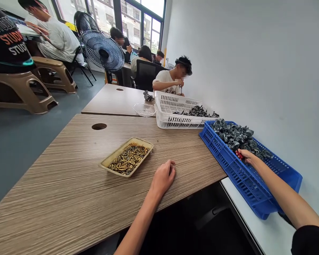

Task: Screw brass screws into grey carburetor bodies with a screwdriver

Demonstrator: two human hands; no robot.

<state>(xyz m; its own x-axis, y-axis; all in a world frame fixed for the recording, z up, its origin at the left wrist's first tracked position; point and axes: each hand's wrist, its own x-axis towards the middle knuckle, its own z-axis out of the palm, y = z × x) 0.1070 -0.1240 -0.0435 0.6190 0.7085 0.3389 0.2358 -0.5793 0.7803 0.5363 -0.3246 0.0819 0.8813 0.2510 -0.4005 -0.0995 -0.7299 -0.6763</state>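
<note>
My left hand (162, 178) rests on the wooden table, fingers loosely bent, thumb apart from the forefinger; no object shows in it. Beside it stands a shallow cream tray (103, 165) of small brass-coloured pins (129, 159). My right hand (246, 157) reaches over the near side of a blue plastic crate (241, 177), closed around a red-handled tool (238, 154). The tool's working end is hidden. Grey metal castings (232, 134) lie heaped in the crate, right at my right fingers.
Behind the blue crate sits a white slotted crate (163, 119) with more dark metal parts (199, 111). A clear plastic tray (144, 110) and one casting (148, 95) are on the far table. Opposite, a co-worker (172, 78) bends over work. A fan (103, 53) stands left.
</note>
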